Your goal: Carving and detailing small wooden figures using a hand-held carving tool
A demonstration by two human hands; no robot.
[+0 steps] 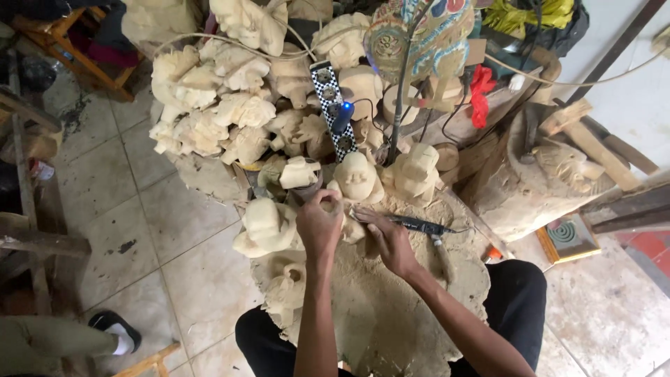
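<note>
My left hand [319,222] is closed around a small pale wooden carving [347,225] on a sawdust-covered block [391,307] in front of my knees. My right hand [389,241] rests just right of it, fingers bent against the carving; a thin dark carving tool [417,224] lies across the block by this hand, and I cannot tell whether the fingers grip it. A wooden-handled tool [442,255] lies just right of my right wrist. Unfinished pale carved figures [269,225] stand close around both hands.
A heap of pale carved figures [223,105] fills the space beyond the block, with a chequered power strip [333,105] and cables over it. A carved trunk [551,174] and mallets stand right. Another person's foot in a black shoe [115,331] is at lower left on the tile floor.
</note>
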